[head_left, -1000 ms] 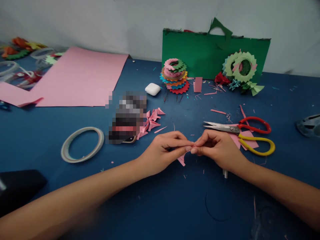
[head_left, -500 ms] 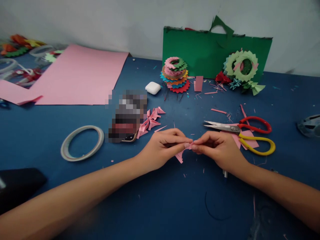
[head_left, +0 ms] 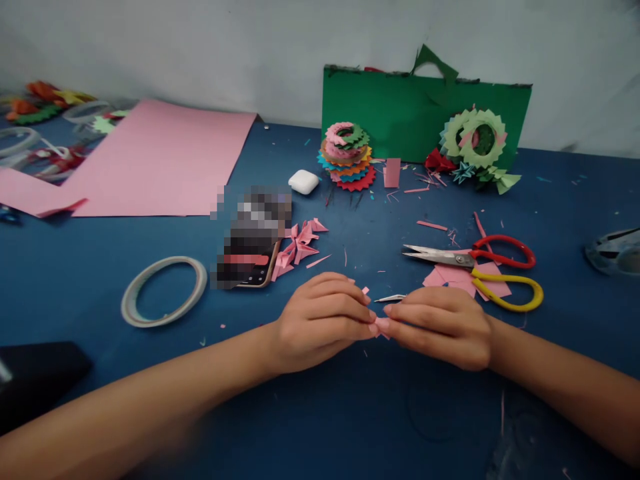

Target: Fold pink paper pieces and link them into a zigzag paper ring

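Observation:
A small folded pink paper piece [head_left: 381, 325] sits pinched between the fingertips of both hands, low over the blue table [head_left: 320, 413]. My left hand [head_left: 320, 320] curls its fingers onto the piece from the left. My right hand [head_left: 440, 325] presses it from the right with fingers closed. Most of the paper is hidden by the fingers. A thin silvery sliver [head_left: 390, 298] lies just behind the hands.
Red-and-yellow scissors [head_left: 480, 267] lie on pink scraps at the right. Folded pink pieces [head_left: 300, 243] and a phone [head_left: 255, 270] sit behind my left hand. A tape ring [head_left: 164, 291], large pink sheet [head_left: 160, 157], earbud case [head_left: 304, 181], stacked paper rings [head_left: 347, 155] and green board [head_left: 425, 113] lie further off.
Both hands have come nearer to me and lower in the view, still pinching the pink piece. Less of the paper hangs visible below the fingers now.

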`<state>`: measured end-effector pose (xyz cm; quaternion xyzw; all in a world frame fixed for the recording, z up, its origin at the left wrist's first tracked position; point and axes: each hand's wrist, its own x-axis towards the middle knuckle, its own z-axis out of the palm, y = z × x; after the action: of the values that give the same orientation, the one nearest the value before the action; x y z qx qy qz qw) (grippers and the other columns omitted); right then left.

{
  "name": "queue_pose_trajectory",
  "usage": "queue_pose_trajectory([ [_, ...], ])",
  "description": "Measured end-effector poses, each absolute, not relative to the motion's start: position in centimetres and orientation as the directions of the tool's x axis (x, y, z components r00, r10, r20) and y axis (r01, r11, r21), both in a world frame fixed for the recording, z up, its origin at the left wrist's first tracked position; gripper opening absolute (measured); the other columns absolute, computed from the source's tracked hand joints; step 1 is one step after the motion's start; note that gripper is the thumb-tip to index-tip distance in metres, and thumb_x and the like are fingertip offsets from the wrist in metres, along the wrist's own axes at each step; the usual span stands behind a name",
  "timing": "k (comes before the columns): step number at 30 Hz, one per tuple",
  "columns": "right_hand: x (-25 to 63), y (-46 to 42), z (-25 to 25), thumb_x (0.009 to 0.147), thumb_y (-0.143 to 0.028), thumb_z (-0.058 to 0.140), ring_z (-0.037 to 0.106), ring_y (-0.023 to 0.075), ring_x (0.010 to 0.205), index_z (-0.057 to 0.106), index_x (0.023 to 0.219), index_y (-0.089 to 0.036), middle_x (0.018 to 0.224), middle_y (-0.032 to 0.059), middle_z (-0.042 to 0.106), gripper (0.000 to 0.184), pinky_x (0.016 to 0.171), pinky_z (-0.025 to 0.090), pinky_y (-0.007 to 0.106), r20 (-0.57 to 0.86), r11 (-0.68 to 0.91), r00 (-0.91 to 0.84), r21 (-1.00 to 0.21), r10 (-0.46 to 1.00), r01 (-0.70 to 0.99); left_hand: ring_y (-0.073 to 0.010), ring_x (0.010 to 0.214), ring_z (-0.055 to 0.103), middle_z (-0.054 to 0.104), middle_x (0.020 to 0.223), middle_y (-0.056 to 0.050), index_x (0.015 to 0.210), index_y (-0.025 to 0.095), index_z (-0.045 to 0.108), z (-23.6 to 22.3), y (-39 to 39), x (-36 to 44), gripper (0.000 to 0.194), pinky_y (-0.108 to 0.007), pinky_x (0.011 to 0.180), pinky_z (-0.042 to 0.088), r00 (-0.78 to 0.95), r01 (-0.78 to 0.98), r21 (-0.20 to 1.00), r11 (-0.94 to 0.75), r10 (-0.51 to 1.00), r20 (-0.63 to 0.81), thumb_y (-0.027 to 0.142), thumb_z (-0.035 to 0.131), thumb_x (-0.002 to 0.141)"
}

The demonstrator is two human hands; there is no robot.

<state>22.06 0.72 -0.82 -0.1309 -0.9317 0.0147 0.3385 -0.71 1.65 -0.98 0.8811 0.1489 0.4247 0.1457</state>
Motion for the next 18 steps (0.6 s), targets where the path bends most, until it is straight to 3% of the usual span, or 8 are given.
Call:
queue_pose_trajectory([
  [3,21.9,0.6,-0.4,0.084,-0.011,0.059,0.066,0.0139,0.077,0.067,0.096,-0.01,0.087,0.0043,0.072,0.014,0.067,0.055,0.027,0.638,0.965,-0.735,-0.05,0.229,0.258,-0.0113,0.074,0.066,0.073,0.075,0.002,0.079,0.016,0.068,-1.1,1.4,-0.7,0.01,-0.027,0.082,0.05,0.616,0.181,0.278,-0.943,0.329,0.716,0.012,0.074,0.072],
  [7,21.9,0.2,-0.1,0.088,-0.012,0.054,0.065,0.0114,0.076,0.068,0.093,-0.013,0.089,0.0003,0.072,0.016,0.068,0.053,0.028,0.665,0.964,-0.726,0.028,0.178,0.263,-0.0098,0.076,0.067,0.074,0.078,0.007,0.081,0.019,0.068,-0.8,1.1,-0.9,0.012,-0.026,0.088,0.047,0.658,0.203,0.175,-0.963,0.267,0.704,0.013,0.075,0.072],
  [13,22.4,-0.4,0.4,0.085,-0.012,0.058,0.064,0.0114,0.083,0.069,0.091,-0.016,0.091,-0.0023,0.072,0.012,0.083,0.052,0.03,0.61,0.953,-0.761,0.025,0.223,0.3,-0.0098,0.076,0.068,0.074,0.078,0.008,0.082,0.02,0.069,-0.1,0.7,-1.1,0.01,-0.028,0.092,0.045,0.685,0.217,0.142,-0.966,0.254,0.683,0.014,0.062,0.084],
  [18,22.5,-0.2,0.6,0.085,-0.014,0.06,0.064,0.0111,0.083,0.068,0.091,-0.019,0.091,-0.0034,0.072,0.011,0.086,0.053,0.03,0.598,0.954,-0.773,0.045,0.211,0.295,-0.0097,0.078,0.067,0.074,0.078,0.008,0.082,0.021,0.069,-0.1,0.6,-1.1,0.009,-0.028,0.095,0.043,0.7,0.234,0.123,-0.964,0.255,0.667,0.014,0.062,0.084],
])
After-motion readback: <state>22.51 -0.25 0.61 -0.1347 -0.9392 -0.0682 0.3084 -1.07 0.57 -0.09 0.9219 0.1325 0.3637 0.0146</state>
